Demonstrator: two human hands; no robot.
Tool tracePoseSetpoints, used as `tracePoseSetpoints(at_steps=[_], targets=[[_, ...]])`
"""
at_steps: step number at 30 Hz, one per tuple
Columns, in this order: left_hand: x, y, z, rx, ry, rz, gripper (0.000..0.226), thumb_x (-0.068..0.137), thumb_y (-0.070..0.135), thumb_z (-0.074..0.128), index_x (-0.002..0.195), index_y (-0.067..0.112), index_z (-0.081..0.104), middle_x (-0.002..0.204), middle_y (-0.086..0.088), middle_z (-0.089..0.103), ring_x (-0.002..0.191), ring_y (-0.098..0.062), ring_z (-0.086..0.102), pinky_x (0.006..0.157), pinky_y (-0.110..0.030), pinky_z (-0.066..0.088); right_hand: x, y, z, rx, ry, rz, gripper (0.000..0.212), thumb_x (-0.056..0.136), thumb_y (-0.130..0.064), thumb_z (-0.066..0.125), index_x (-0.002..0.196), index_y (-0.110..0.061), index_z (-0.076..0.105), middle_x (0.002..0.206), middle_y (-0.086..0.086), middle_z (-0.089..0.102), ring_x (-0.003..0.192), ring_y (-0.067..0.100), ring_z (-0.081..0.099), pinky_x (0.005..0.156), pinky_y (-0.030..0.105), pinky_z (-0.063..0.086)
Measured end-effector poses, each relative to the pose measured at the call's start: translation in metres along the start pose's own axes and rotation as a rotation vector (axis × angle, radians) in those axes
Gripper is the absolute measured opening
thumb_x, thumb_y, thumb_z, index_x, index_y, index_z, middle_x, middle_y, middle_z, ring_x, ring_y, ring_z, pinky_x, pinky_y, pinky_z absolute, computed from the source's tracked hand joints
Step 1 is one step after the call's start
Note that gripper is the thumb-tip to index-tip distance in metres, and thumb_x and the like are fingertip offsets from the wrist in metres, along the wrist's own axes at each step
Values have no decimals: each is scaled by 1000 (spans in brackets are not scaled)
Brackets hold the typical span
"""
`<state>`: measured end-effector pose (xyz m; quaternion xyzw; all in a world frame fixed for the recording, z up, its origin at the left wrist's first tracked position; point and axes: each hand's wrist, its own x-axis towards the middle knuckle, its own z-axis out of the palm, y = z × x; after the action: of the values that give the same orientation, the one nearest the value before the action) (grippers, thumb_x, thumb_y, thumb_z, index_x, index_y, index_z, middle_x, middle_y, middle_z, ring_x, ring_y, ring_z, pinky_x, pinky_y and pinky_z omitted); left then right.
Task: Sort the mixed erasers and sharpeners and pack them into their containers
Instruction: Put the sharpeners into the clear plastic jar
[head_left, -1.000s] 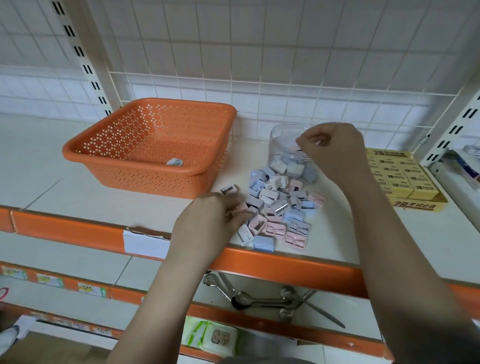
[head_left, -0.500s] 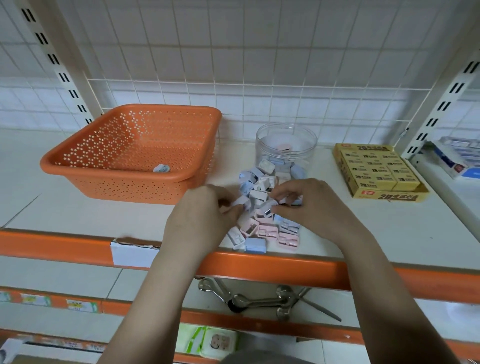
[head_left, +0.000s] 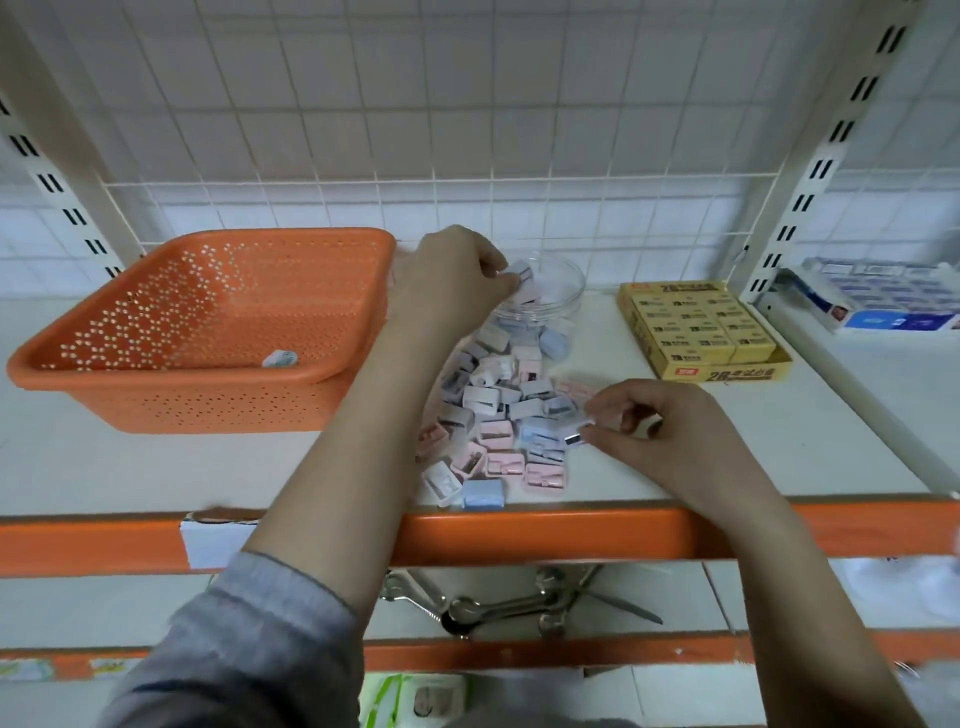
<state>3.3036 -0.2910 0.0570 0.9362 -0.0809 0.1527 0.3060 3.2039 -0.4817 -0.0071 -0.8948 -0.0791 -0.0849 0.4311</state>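
Note:
A pile of pastel pink, blue and white sharpeners (head_left: 498, 415) lies on the white shelf. Behind it stands a clear round jar (head_left: 561, 291) with a few sharpeners inside. My left hand (head_left: 447, 280) reaches over the jar's rim and pinches a pale sharpener (head_left: 519, 271). My right hand (head_left: 670, 441) rests at the right edge of the pile and pinches a small sharpener (head_left: 575, 435). A yellow box of erasers (head_left: 701, 332) sits to the right of the jar.
An orange perforated basket (head_left: 208, 332) stands at the left with one small wrapped item (head_left: 279, 358) inside. The orange shelf edge (head_left: 519, 535) runs across the front. Metal spoons (head_left: 498, 608) lie on the shelf below. Blue-and-white boxes (head_left: 883, 296) sit at far right.
My left hand has risen from the pile to the jar's mouth with a sharpener. My right hand has moved to the pile's right edge and holds another sharpener.

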Motion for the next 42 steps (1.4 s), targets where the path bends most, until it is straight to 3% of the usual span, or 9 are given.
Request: tracePoseSetpoints(at_steps=[4,7,18,21,25,31,35,38,42], targets=[[24,0,17,59,-84,-27,19,81,27,68,86,9,74,87,-6,71,71,-14,57,55,-20,43,-12,6,-6,0,33,40,10,72,-23,79,80,-24,72,71,-11,65,69,4,56,60,10,40],[31,-5,27,47,-135,-48,10,80,23,67,76,15,70,77,-4,64,70,-18,56,70,-29,52,-20,7,-9,21,46,59,10,73,-19,78,80,-22,72,64,-15,62,66,6,55,59,9,40],[-23,-11,11,-121,53,24,18,90,17,57,100,13,71,97,2,70,85,-9,61,78,-20,47,-8,1,-10,168,119,34,19,76,-12,76,78,-29,68,72,-8,68,70,3,61,66,8,45],[-56,-15,1,-125,11,42,17,89,19,59,99,15,72,89,7,68,74,1,57,67,-9,43,15,-11,-11,234,182,-17,19,75,-9,77,77,-26,68,70,-5,67,65,4,59,64,9,45],[-94,-29,-10,-37,-146,73,14,87,23,61,92,21,74,86,11,70,71,2,60,65,-14,46,57,-36,-16,324,235,-19,11,77,-7,75,86,-11,70,71,-3,65,52,-5,54,55,7,42],[-124,-43,-20,-29,-230,44,17,84,24,68,99,29,73,82,29,60,71,17,54,64,2,35,127,-43,2,116,271,-9,9,78,-16,73,85,-15,69,66,-10,59,56,-7,54,57,3,39],[-132,-48,-22,-6,-242,25,16,84,26,67,99,27,74,95,19,69,92,3,61,78,-11,44,149,-32,21,-59,224,18,9,78,-15,70,87,-13,68,84,-2,65,69,6,59,61,13,43],[-135,-54,-24,35,-232,2,19,85,27,66,102,28,73,101,13,70,103,5,53,73,-8,38,154,-24,30,-140,203,46,10,78,-14,68,88,-11,70,88,-1,66,72,7,61,69,21,48],[-138,-55,-26,92,-209,-32,19,86,32,63,103,31,72,105,12,68,93,-6,60,73,-18,40,151,-20,34,-152,192,33,10,80,-15,66,87,-11,71,93,0,69,85,11,61,74,21,45]])
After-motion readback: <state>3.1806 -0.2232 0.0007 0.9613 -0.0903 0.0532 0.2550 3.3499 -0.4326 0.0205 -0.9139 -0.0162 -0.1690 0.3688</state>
